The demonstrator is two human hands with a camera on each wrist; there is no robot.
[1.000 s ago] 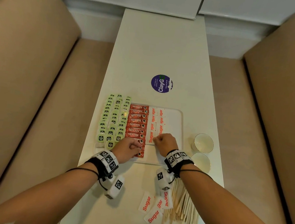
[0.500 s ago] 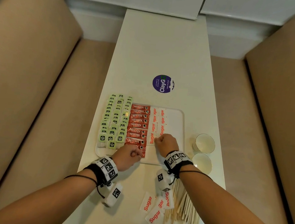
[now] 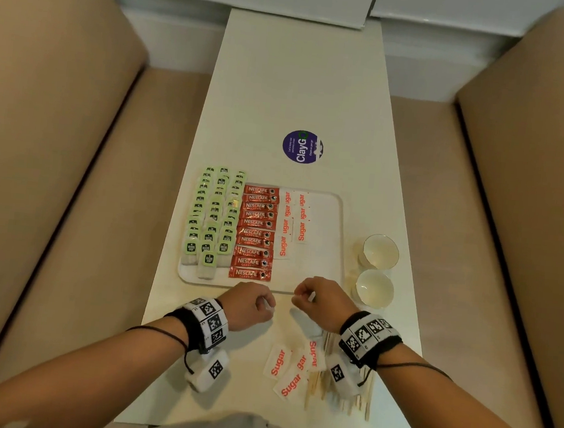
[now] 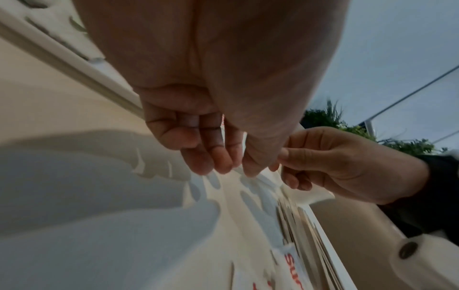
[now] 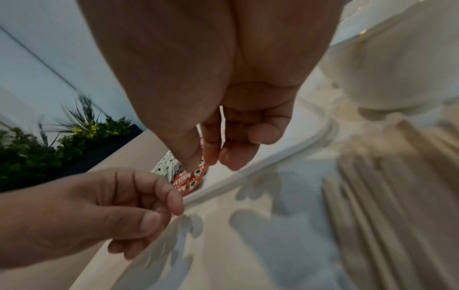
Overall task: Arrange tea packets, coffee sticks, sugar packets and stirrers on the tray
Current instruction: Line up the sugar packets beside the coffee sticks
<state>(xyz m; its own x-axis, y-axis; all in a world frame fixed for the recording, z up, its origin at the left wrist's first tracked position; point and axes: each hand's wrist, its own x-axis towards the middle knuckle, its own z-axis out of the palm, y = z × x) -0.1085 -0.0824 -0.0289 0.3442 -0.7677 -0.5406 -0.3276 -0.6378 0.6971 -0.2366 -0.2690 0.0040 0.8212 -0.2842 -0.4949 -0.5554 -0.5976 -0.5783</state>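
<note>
While both hands are held just short of the tray's (image 3: 320, 271) near rim, the right hand (image 3: 322, 301) is closed in a pinch on one sugar packet (image 5: 222, 125), seen edge-on between thumb and fingers as a thin white strip with red print. The left hand (image 3: 248, 308) is curled, thumb against forefinger. Whether anything is held in it cannot be told.

On the tray, ten coffee sticks (image 3: 255, 233) are counted, laid flat in one column down the middle. They are red foil and marked "NESCAFE CLASSIC". At the tray's left side, tea packets (image 3: 214, 214) are set in three overlapping columns. They are pale green with dark labels too small to be read, and too overlapped to be counted surely. Right of the coffee, about seven sugar packets (image 3: 283, 244) are lapped in two columns, white with "Sugar" in red. The right part of the tray is left bare.

Nearer than the tray, four loose packets (image 3: 278, 362) with the same "Sugar" print are spread on the table (image 3: 302, 79), touching a heap of pale wooden stirrers (image 3: 311, 392) partly hidden under the right wrist; their number cannot be made out.

Just right of the tray, two white cups (image 3: 380, 251) are stood. Beyond the tray, one round purple sticker (image 3: 302, 146) reading "ClayGO" is fixed.
</note>
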